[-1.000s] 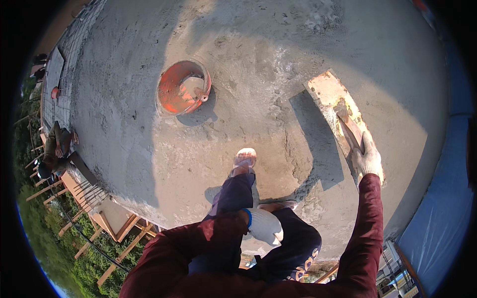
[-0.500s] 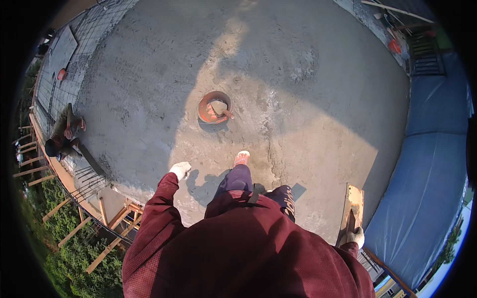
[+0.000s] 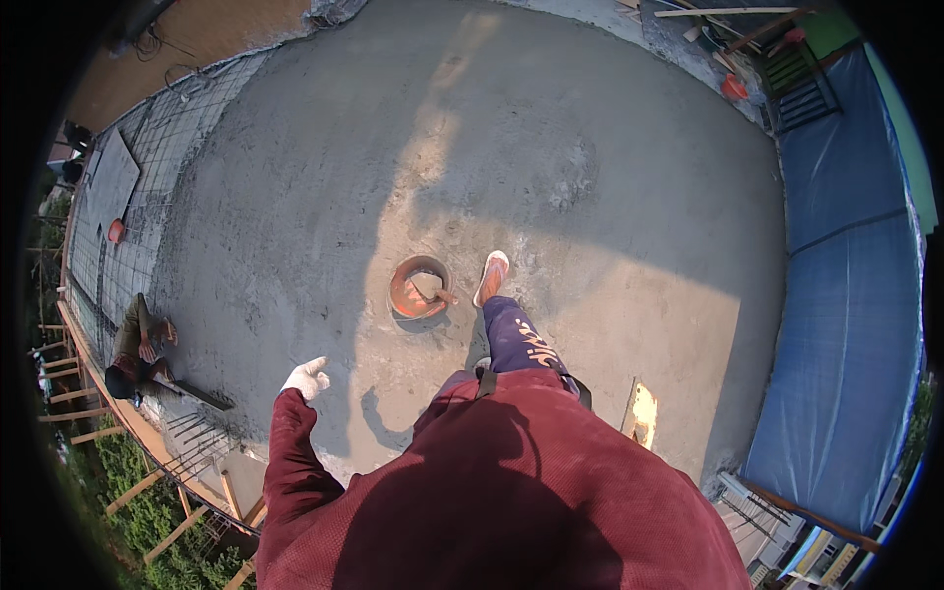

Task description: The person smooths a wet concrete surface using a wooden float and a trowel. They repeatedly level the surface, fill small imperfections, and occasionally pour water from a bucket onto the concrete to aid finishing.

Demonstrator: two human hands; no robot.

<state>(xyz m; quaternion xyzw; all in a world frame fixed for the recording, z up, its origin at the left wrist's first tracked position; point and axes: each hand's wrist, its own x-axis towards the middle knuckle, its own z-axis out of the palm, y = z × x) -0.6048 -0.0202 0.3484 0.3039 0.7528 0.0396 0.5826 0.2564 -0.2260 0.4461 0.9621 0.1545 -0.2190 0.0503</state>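
My left hand (image 3: pixel 307 377), in a pale work glove, hangs over the wet concrete (image 3: pixel 295 236) with fingers apart and nothing in it. On the right, a flat wooden float (image 3: pixel 643 416), smeared with pale cement, juts out past my maroon sleeve and torso. My right hand, which gripped that float earlier, is hidden behind my body. Ahead of me an orange bucket (image 3: pixel 401 298) stands on the concrete. A trowel-like tool (image 3: pixel 445 296) leans inside it, its handle over the rim. My sandalled foot (image 3: pixel 493 275) is just right of the bucket.
At the left edge another person (image 3: pixel 138 344) crouches beside a long board (image 3: pixel 202 395). Steel mesh (image 3: pixel 206 103) lies at the far left, and wooden props (image 3: pixel 138 492) stick out over greenery. A blue tarp (image 3: pixel 836 295) borders the right side; a red container (image 3: pixel 734 88) lies far right.
I have stepped forward, so the bucket appears nearer, with my foot now beside it. My left hand has swung outward and loosened. My right hand has gone out of sight behind my torso.
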